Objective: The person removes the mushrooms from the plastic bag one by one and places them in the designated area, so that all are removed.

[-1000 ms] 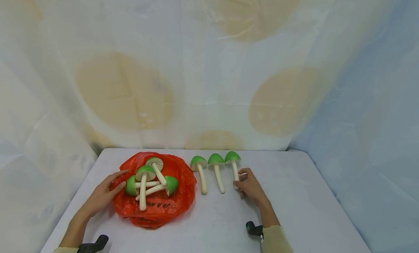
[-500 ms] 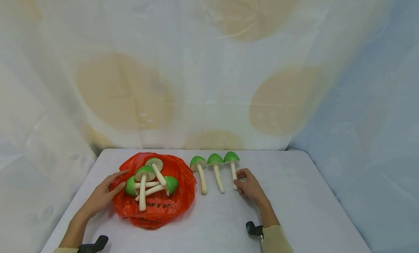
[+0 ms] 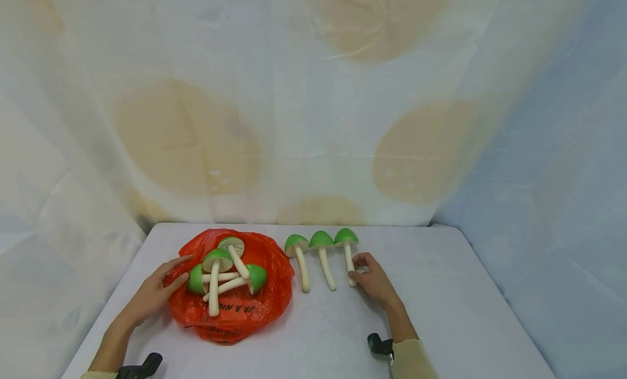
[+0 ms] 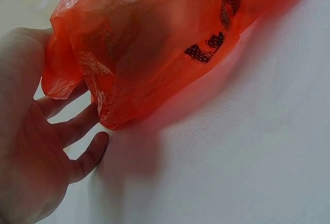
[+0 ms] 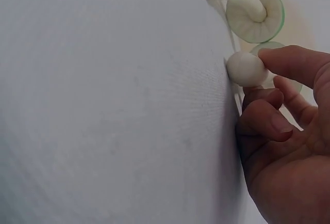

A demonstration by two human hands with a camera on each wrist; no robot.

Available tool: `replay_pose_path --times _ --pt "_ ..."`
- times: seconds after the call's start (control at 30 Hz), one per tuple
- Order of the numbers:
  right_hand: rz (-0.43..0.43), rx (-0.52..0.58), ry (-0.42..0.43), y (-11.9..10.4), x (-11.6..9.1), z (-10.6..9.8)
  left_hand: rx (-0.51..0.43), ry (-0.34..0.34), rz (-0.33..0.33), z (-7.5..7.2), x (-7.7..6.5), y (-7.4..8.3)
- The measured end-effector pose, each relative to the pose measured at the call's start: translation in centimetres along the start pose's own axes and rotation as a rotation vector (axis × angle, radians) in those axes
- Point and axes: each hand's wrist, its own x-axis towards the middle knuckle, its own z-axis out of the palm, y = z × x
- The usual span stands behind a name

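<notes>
My left hand (image 3: 153,294) rests at the left side of a crumpled red plastic bag (image 3: 276,267), thumb and fingers spread along its edge. In the left wrist view the fingers (image 4: 77,126) reach partly behind the bag's folds. Several green-capped mushrooms (image 3: 214,292) with long white stems lie crossed on the bag. Right of it, three more stand in a row, caps away from me: a left one (image 3: 296,243), a middle one (image 3: 321,239) and a right one (image 3: 346,236). My right hand (image 3: 373,278) pinches the right mushroom's stem near its lower end.
Everything lies on a white-covered table (image 3: 318,335). A pale curtain (image 3: 313,123) with tan round patches hangs behind the table's far edge, and sheets flank both sides. A dark device (image 3: 379,343) is strapped to each wrist.
The right mushroom has shifted slightly left and toward me under my right hand. The middle one has moved slightly left. My left hand, the bag and the mushrooms on it have stayed put.
</notes>
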Motion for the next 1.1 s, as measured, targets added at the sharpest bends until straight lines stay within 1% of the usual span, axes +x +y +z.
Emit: replay_pose_path --times 0.17,0.47,0.83,1.03,1.1 --pt "-0.009 0.007 -0.007 0.20 0.05 -0.05 -0.005 0.002 0.003 0.00 -0.07 0.01" --pt "-0.013 -0.040 -0.012 0.52 0.12 -0.04 0.009 0.002 -0.007 0.06 -0.09 -0.15" --pt "0.033 0.005 -0.019 0.70 0.33 -0.07 0.006 0.000 -0.001 0.09 0.08 -0.23" --pt "0.035 0.008 -0.019 0.79 0.45 0.01 0.006 0.005 0.010 0.14 0.05 -0.38" --pt "0.021 0.001 -0.012 0.76 0.46 0.11 0.006 0.005 0.010 0.14 0.02 -0.37"
